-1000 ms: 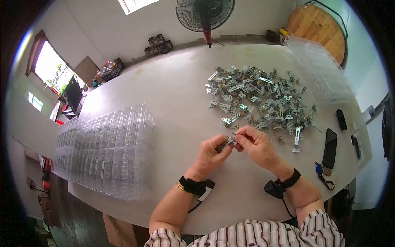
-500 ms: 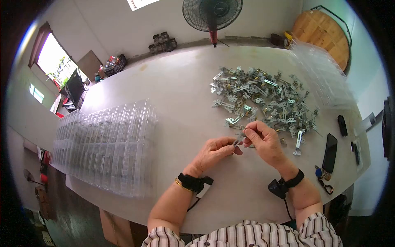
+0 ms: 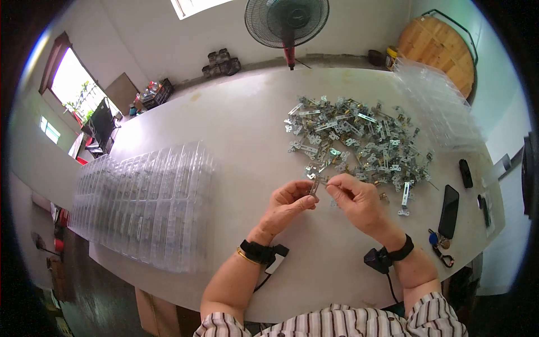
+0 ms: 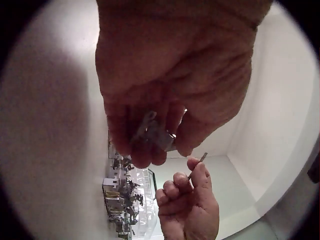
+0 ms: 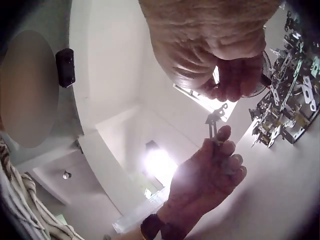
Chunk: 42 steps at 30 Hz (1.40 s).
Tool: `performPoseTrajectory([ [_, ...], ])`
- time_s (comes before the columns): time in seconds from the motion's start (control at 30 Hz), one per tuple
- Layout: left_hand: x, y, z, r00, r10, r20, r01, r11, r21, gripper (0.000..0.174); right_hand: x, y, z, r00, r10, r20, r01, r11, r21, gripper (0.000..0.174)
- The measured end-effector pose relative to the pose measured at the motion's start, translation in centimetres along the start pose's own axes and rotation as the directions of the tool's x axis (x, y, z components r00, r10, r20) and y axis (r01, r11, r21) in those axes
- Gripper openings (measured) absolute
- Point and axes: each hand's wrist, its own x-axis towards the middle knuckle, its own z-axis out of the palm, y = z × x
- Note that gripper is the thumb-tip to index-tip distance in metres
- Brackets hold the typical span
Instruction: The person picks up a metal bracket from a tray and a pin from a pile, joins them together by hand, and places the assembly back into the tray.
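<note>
My left hand (image 3: 281, 209) pinches a small metal bracket (image 5: 215, 119) between thumb and fingers. The bracket stands up from the fingertips, with two narrow side strips and a flat tab with holes. Close beside it on the right is my right hand (image 3: 364, 206), its fingers curled in. A thin, short metal pin (image 4: 198, 166) sits between that hand's thumb and forefinger, as the left wrist view shows. Just beyond both hands lies a heap of similar metal brackets (image 3: 365, 132), some with brass-coloured parts.
Clear plastic trays (image 3: 193, 210) with many compartments, metal parts inside, stand at the left. More clear trays (image 3: 441, 106) lie at the back right. Along the right edge are a phone (image 3: 448, 212), keys (image 3: 443, 241) and a small black object (image 3: 465, 173). A fan (image 3: 286, 22) stands behind the table.
The hands were together at the bracket a second ago. The left hand has since turned, so the bracket now points up and away, and the right fingers are slightly apart from it.
</note>
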Motion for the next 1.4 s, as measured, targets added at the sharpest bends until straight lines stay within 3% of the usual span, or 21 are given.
performPoseTrajectory([
  [0.07, -0.1, 0.3, 0.2, 1.0, -0.005, -0.02, 0.005, 1.0, 0.013, 0.036, -0.1, -0.4, 0.1, 0.998, 0.014, 0.062, -0.007, 0.993, -0.115, 0.012],
  [0.17, -0.1, 0.2, 0.1, 0.999, -0.007, -0.051, 0.009, 1.0, 0.027, 0.036, -0.2, 0.0, 0.5, 0.996, -0.07, 0.059, 0.076, 0.991, -0.109, 0.011],
  [0.5, 0.0, 0.1, 0.5, 0.999, 0.022, -0.026, -0.02, 0.995, 0.1, 0.04, -0.9, 0.9, 1.7, 0.993, -0.116, 0.007, 0.115, 0.98, -0.162, 0.007],
  [0.6, 0.1, -0.5, -0.2, 0.999, 0.036, -0.012, -0.034, 0.988, 0.153, 0.044, -0.7, 1.2, 1.7, 0.98, -0.177, 0.093, 0.191, 0.968, -0.162, 0.007],
  [0.67, 0.2, -0.2, 0.3, 0.999, 0.025, -0.024, -0.021, 0.986, 0.164, 0.046, -0.5, 0.4, 1.3, 0.999, -0.047, 0.003, 0.047, 0.984, -0.169, 0.007],
  [0.7, 0.2, -0.1, 0.5, 1.0, 0.008, -0.008, -0.007, 0.987, 0.163, 0.047, -0.5, 0.5, 1.2, 0.999, -0.044, 0.0, 0.044, 0.983, -0.179, 0.007],
  [0.83, 0.2, -0.5, 0.3, 0.999, 0.037, 0.022, -0.04, 0.981, 0.188, 0.048, -0.8, 1.4, 1.5, 0.987, -0.038, 0.156, 0.05, 0.996, -0.073, 0.008],
  [0.9, 0.2, -0.1, 0.4, 0.999, 0.044, 0.031, -0.05, 0.971, 0.234, 0.047, -0.7, 1.1, 1.3, 0.982, 0.087, 0.166, -0.079, 0.996, -0.051, 0.01],
  [1.03, 0.4, 0.4, -0.1, 0.997, 0.07, -0.029, -0.062, 0.977, 0.205, 0.043, -0.6, 0.8, 1.0, 0.982, 0.136, 0.131, -0.137, 0.991, 0.002, 0.011],
  [1.13, 0.6, 0.2, -0.7, 0.989, 0.099, -0.112, -0.082, 0.986, 0.146, 0.041, -0.7, 0.7, 1.0, 0.949, 0.199, 0.243, -0.223, 0.972, 0.077, 0.011],
  [1.2, 0.7, 0.4, -1.1, 0.982, 0.132, -0.138, -0.121, 0.989, 0.086, 0.037, -1.1, 0.7, 1.4, 0.881, 0.267, 0.39, -0.336, 0.934, 0.121, 0.012],
  [1.33, 0.6, 0.9, -1.6, 0.972, 0.138, -0.192, -0.127, 0.99, 0.068, 0.032, -2.1, 0.9, 2.1, 0.809, 0.287, 0.513, -0.35, 0.936, 0.027, 0.013],
  [1.4, 0.7, 1.0, -1.9, 0.962, 0.145, -0.23, -0.141, 0.989, 0.034, 0.027, -2.3, 0.5, 2.1, 0.741, 0.247, 0.624, -0.281, 0.959, -0.046, 0.015],
])
